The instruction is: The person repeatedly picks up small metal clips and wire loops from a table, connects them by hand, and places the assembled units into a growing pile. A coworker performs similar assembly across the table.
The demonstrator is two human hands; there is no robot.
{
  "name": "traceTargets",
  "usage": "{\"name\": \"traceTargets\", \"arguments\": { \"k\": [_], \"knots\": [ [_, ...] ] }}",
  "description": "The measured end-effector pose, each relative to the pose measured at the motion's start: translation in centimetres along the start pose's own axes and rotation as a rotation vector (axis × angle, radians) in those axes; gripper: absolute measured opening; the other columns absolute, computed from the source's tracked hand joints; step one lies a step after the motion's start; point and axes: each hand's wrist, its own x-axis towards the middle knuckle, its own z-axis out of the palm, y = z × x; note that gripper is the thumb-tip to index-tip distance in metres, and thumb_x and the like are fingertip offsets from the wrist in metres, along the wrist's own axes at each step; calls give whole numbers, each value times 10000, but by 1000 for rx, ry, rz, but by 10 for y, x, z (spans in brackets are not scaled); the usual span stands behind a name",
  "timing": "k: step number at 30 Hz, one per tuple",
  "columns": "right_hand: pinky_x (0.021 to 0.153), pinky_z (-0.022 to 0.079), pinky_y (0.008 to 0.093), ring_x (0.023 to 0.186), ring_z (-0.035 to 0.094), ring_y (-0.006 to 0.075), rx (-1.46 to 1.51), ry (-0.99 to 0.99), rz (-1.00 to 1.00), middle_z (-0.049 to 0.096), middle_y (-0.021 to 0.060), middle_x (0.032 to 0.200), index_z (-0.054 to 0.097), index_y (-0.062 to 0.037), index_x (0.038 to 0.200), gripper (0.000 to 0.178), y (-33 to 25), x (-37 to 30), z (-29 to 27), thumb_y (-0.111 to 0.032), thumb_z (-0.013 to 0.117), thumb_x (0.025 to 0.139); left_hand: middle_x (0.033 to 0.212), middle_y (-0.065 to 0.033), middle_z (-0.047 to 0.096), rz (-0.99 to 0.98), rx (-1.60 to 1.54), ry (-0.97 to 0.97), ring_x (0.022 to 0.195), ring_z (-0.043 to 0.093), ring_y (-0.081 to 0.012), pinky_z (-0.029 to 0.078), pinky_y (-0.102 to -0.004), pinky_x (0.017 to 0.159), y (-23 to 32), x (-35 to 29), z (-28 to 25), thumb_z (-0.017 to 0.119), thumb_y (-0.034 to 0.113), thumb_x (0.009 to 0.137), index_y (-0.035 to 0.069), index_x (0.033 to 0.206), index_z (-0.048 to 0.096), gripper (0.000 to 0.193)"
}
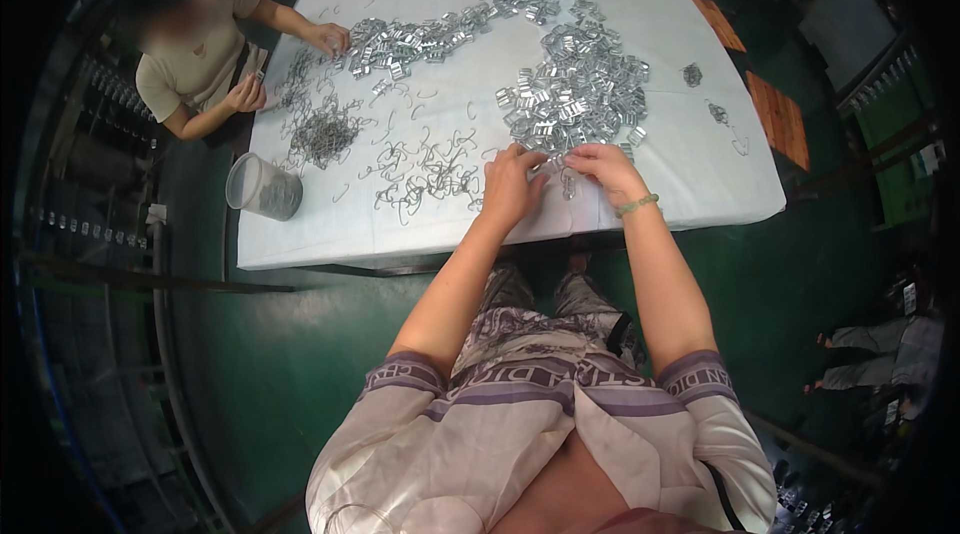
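Observation:
At the near edge of the white-covered table, my left hand and my right hand meet with fingers closed over a small shiny metal clip. Both sets of fingertips pinch it from either side. Just below it a bit of bent wire shows between the hands; whether it is joined to the clip is too small to tell. A large heap of similar silvery clips rises right beyond my fingers. Left of my left hand lies a loose spread of bent wire hooks.
A denser pile of wire hooks lies farther left, beside a translucent plastic bucket at the table's edge. Across the left side sits another person handling small parts. A wooden bench stands beyond the right edge.

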Motion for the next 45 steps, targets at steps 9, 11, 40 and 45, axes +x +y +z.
{"name": "traceTargets", "arguments": {
  "k": [9,11,40,45],
  "knots": [
    [707,404,216,768,525,67,225,-29,-68,613,-11,862,620,-56,937,150,10,-7,-15,-119,655,806,830,-97,594,49,-248,-57,712,555,-208,455,-314,657,14,25,5,664,9,701,45,932,652,234],
    [710,407,220,773,529,71,252,-29,-85,611,-10,858,616,-59,930,137,7,-10,-16,-116,650,811,835,-115,596,41,-264,-80,762,580,-251,459,-348,683,18,29,3,620,-7,714,46,919,637,212],
    [758,411,274,766,543,97,450,-100,-58,608,-5,836,616,-83,904,111,-33,-53,-16,-154,635,821,857,-21,564,203,-908,-224,798,524,-86,439,-238,709,38,24,-7,540,-24,846,-4,912,524,70],
    [750,414,250,776,547,92,426,-17,-152,612,-1,840,620,-59,910,118,-38,-62,-18,-128,635,817,804,-19,586,150,-590,-131,745,539,-79,441,-226,658,33,23,-19,587,6,831,-3,868,564,45]
  ]
}}
